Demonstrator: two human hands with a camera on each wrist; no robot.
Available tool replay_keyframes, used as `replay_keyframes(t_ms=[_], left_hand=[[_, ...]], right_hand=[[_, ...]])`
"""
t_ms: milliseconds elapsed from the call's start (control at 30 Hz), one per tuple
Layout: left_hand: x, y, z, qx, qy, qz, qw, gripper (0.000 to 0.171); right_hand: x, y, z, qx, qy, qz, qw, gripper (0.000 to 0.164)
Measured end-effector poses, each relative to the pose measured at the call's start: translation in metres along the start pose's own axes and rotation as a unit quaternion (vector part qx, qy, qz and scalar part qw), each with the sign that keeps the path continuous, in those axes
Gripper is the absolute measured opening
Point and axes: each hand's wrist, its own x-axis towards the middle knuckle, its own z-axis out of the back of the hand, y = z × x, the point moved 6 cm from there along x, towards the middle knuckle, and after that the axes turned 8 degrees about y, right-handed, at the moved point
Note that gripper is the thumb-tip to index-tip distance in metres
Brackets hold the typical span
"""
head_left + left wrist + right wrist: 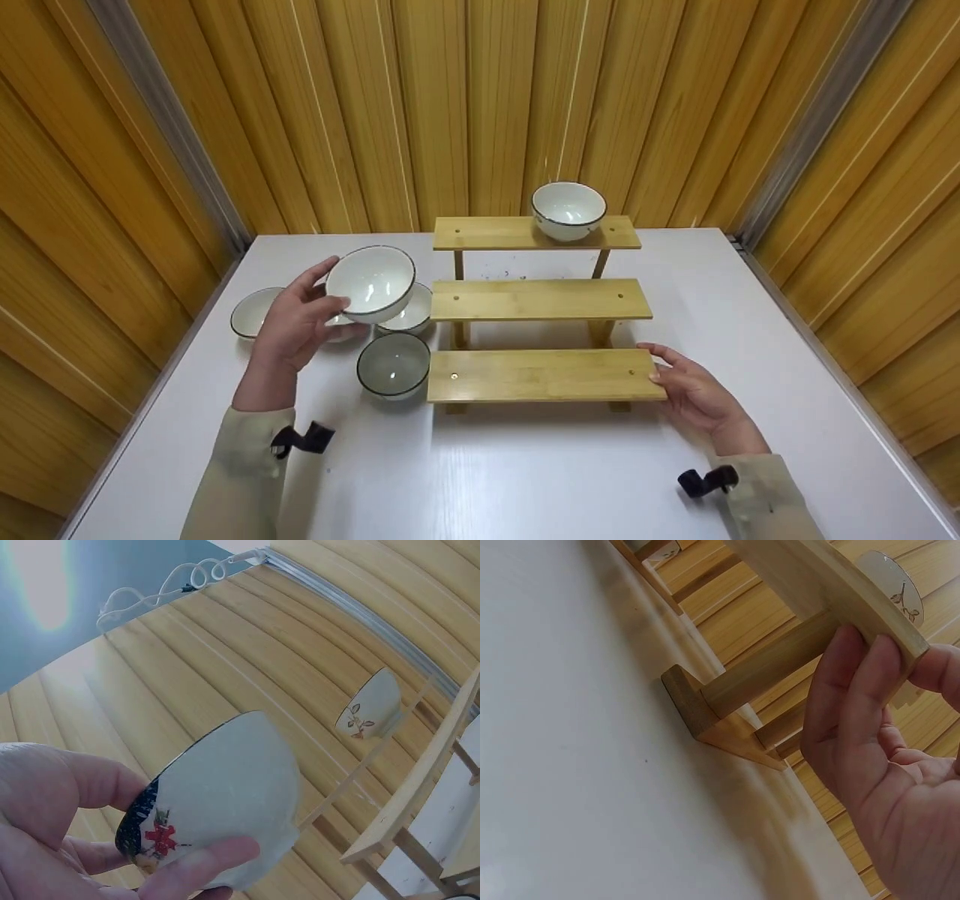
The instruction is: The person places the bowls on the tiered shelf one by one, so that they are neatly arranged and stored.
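Observation:
My left hand (286, 324) holds a white bowl (373, 279) with a dark rim, raised and tilted left of the wooden three-step stand (540, 375). Thumb and fingers grip its side; the left wrist view shows a red flower and a dark blue patch on the bowl's outside (232, 780). At the stand's lowest step, my right hand (701, 396) pinches the right end, thumb above and fingertips (877, 667) under the board. Another white bowl (568, 206) sits on the top step, right of its middle; a flower sprig shows on its outside.
Below and around the raised bowl, a grey-looking bowl (394, 365), a white bowl (411, 311) and a bowl at the far left (253, 311) stand on the white table (540, 472). One more is partly hidden behind my left hand. Ribbed wood-look walls (495, 105) enclose the table.

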Motion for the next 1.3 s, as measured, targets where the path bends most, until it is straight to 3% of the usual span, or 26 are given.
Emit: replay_keyframes(t_ms=[367, 700, 933, 1133, 1300], left_hand=[[0.059, -0.019, -0.048, -0.038, 0.023, 0.002, 0.9990, 0.078], [0.104, -0.030, -0.083, -0.034, 0.010, -0.002, 0.9994, 0.074], [0.133, -0.027, -0.106, -0.058, 0.005, -0.009, 0.9983, 0.074], [0.153, -0.021, -0.123, -0.045, -0.008, -0.013, 0.9989, 0.077], [0.162, -0.016, -0.132, -0.025, -0.026, -0.016, 0.9992, 0.078]], right_hand=[[0.000, -0.002, 0.000, -0.001, 0.001, 0.000, 1.000, 0.047], [-0.002, -0.002, 0.000, -0.009, -0.009, -0.005, 1.000, 0.048], [-0.005, -0.001, -0.001, 0.001, -0.006, -0.008, 1.000, 0.049], [-0.006, 0.000, -0.002, 0.005, 0.001, -0.005, 1.000, 0.049], [-0.004, -0.001, -0.003, 0.019, 0.011, 0.002, 1.000, 0.049]])
